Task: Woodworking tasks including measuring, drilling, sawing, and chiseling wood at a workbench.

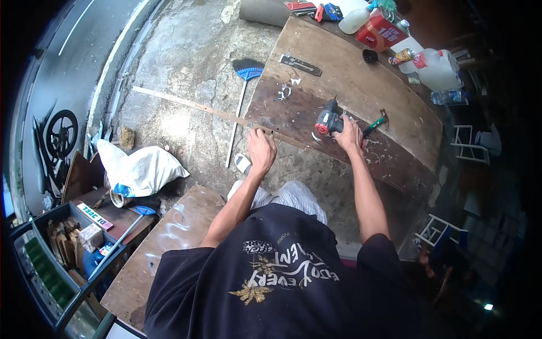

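Note:
My left hand [261,151] grips a long, thin wooden strip [197,106] at the near left edge of the wooden table [406,96]; the strip extends out to the left over the concrete. My right hand [348,135] is closed on a black and red power drill [327,120], held over the tabletop with its bit pointing away from me. Just right of the drill lies a green-handled hammer [374,126]. A flat metal piece [300,65] and pale curled shavings [283,93] are scattered farther up the table.
Jugs [437,70], a red container [378,31] and tools crowd the table's far edge. A broom [243,101] lies on the concrete beside it. At left are a white sack [141,164], a crate of wood scraps [62,243] and a second board [141,271]; stools [468,150] stand right.

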`<action>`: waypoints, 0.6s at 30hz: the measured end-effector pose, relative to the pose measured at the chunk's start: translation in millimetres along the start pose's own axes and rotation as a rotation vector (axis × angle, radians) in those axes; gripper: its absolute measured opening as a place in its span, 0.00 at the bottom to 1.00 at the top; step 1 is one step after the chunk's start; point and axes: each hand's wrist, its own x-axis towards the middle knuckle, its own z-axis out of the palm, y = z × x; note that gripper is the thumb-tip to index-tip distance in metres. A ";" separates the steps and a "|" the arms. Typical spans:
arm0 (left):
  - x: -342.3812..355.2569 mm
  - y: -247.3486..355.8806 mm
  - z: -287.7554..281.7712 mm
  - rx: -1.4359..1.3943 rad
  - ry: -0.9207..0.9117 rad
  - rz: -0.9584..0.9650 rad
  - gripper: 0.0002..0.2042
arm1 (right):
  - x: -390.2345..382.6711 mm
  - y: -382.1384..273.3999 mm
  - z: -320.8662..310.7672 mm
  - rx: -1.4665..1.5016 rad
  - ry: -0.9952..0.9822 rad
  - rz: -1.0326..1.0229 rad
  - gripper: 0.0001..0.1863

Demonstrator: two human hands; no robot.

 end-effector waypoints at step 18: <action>-79.5 77.0 95.7 0.689 -0.401 0.586 0.54 | -374.4 305.1 153.1 0.579 0.231 0.427 0.06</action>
